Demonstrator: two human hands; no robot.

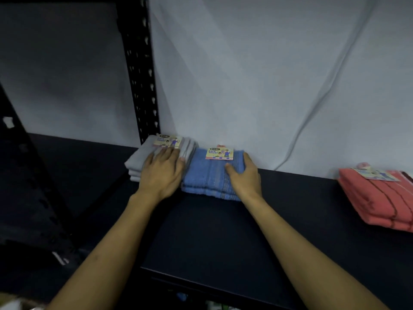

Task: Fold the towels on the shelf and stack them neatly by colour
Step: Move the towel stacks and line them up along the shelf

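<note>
My left hand rests flat, fingers straight, on the right part of the grey towel stack, its fingertips reaching the paper label on top. My right hand cups the right side of the blue towel stack, thumb pressed on the top towel, fingers curled round the far right edge. The blue stack sits at the back of the dark shelf, at 12 o'clock from me, touching the grey stack at its 9 o'clock. It carries its own label. A folded coral stack lies well apart at 3 o'clock. White sheeting hangs behind; a black slotted upright stands at 11 o'clock.
</note>
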